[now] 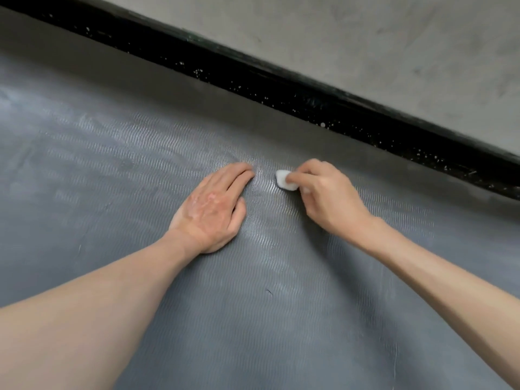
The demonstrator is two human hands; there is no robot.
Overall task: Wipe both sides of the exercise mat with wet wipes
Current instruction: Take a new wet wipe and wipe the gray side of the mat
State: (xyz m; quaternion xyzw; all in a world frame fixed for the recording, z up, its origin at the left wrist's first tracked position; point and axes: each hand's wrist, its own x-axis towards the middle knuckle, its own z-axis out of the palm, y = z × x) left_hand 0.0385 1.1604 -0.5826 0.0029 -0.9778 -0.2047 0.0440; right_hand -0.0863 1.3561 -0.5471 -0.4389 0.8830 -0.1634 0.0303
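Exercise mat (pixel 253 319) fills foreground, grey, ribbed, lying flat. Left hand (pixel 213 204) palm-down, fingers together, pressing mat. Right hand (pixel 329 192) pinches wadded wet wipe (pixel 284 180) against mat, just right of left fingertips. Sheen hard to read; dry strip probably beyond, toward black skirting (pixel 281 80).

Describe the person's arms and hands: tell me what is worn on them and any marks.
Nothing is worn. The left forearm and right forearm are bare to the frame's edge: no sleeves, watch or bands. The left hand and right hand show no gloves or rings. The left hand's back has a glossy, blotchy patch.
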